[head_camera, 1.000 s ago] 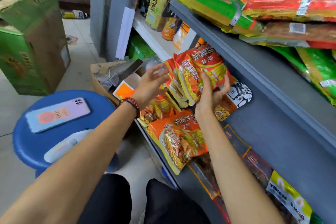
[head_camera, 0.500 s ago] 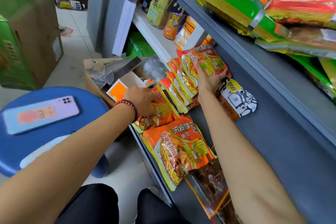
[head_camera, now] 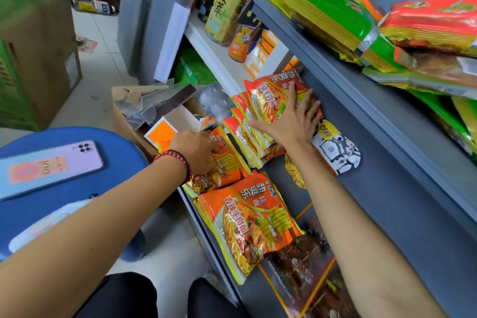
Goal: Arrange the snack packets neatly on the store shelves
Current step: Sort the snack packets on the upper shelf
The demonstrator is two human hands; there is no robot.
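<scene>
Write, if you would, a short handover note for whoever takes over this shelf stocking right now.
Right hand: open, pressed flat on the leaning row of orange packets at the far end of the lower shelf.
Left hand: on a loose orange packet at the shelf's front edge; its grip is hidden.
Done: one orange stack lies flat nearer the person; a white-and-black packet lies beside the right wrist.
Left: add the loose packet to the row, square it up, tidy the dark packets and probably the slumped upper-shelf piles.
</scene>
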